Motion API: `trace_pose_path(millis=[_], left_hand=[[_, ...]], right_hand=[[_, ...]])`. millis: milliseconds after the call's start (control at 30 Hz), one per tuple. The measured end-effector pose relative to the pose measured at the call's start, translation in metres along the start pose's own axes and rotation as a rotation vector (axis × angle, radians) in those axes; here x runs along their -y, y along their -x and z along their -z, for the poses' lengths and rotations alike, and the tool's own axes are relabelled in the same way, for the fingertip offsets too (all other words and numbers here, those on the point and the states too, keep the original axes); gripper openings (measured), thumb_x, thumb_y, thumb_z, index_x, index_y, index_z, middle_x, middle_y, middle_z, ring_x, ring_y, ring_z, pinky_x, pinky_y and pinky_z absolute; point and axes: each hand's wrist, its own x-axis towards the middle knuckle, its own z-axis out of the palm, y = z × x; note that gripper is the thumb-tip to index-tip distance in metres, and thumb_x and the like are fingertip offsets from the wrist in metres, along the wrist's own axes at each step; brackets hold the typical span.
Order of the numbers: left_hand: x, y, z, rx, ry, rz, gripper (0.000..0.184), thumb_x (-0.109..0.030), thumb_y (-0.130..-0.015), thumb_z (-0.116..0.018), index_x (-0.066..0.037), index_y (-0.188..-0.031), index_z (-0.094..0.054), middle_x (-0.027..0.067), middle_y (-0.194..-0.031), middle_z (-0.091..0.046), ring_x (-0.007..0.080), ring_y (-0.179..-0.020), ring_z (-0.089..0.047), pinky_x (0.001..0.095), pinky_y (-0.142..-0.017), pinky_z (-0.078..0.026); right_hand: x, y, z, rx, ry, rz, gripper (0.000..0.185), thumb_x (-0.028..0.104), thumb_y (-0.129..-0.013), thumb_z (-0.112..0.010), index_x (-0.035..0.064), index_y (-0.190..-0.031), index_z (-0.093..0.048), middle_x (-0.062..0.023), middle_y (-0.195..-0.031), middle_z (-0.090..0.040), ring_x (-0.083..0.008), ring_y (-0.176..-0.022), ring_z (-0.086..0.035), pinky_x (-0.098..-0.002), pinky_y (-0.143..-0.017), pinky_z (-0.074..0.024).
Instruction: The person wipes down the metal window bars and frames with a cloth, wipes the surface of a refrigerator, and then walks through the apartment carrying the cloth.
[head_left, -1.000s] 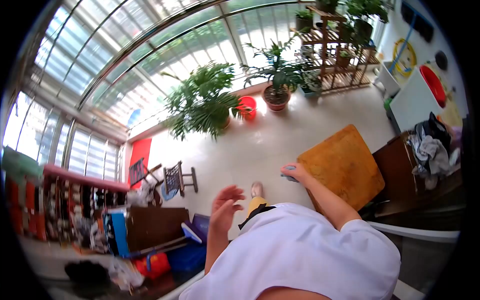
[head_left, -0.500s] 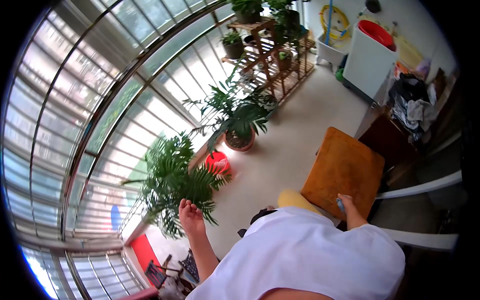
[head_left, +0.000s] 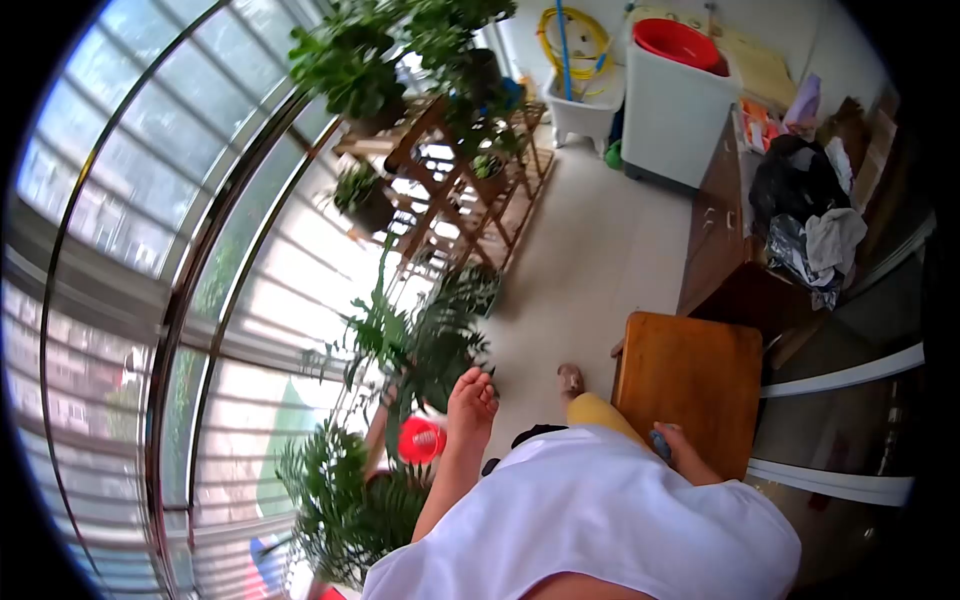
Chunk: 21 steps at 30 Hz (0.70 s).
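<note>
My right hand [head_left: 680,448] is closed round a small grey-blue object [head_left: 660,445], possibly a cloth, beside my body and over the near left part of a wooden table [head_left: 690,385]. Fingers half curled and slightly apart, my left hand [head_left: 473,405] is raised in front of the potted plants and holds nothing. Below it to the left stands a red bucket [head_left: 422,440] among the leaves of a palm [head_left: 350,500].
A tiered wooden plant stand [head_left: 450,185] stands by the barred windows. Ahead are a white sink tub [head_left: 585,105] and a white washing machine [head_left: 675,110] with a red basin [head_left: 676,45]. A brown cabinet [head_left: 715,235] on the right bears bags and cloths [head_left: 810,215].
The view has swung right and moved forward, bringing the plant stand, washing machine and cabinet closer. The stools and shelves at the left have left view. My right hand still holds the grey-blue object.
</note>
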Motion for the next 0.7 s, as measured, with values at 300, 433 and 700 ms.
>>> trace_pose_path(millis=[300,433,700], left_hand=[[-0.055,-0.169,-0.145,0.089,-0.083,0.0,0.022,-0.003,-0.088,-0.053,-0.012,-0.107,-0.057,-0.0008,-0.092,-0.065,0.0098,-0.074,-0.058,0.0241,-0.06,-0.045],[-0.062,-0.243,-0.169,0.114,-0.108,0.01,0.021,-0.003,-0.088,-0.053,-0.012,-0.107,-0.057,-0.001,-0.091,-0.065,0.0099,-0.074,-0.059,0.024,-0.06,-0.045],[-0.07,-0.425,-0.253,0.115,-0.225,0.206,0.021,-0.002,-0.088,-0.056,-0.013,-0.105,-0.058,0.0002,-0.091,-0.064,0.0101,-0.076,-0.058,0.0216,-0.064,-0.044]], right_hand=[[0.189,-0.045,-0.011,-0.048,0.174,0.125,0.038,0.039,-0.073,-0.08,0.0052,-0.087,-0.069,-0.0057,-0.08,-0.068,-0.015,-0.067,-0.061,-0.0311,-0.06,-0.0501],[0.288,-0.089,-0.061,-0.103,0.371,0.169,0.051,0.044,-0.071,-0.08,0.0042,-0.1,-0.068,-0.006,-0.088,-0.068,-0.0168,-0.071,-0.062,-0.0316,-0.065,-0.0511],[0.501,-0.144,-0.148,0.078,-0.184,0.173,0.043,0.042,-0.085,-0.069,0.0049,-0.105,-0.064,-0.003,-0.082,-0.064,-0.0113,-0.066,-0.058,-0.0289,-0.056,-0.0466]])
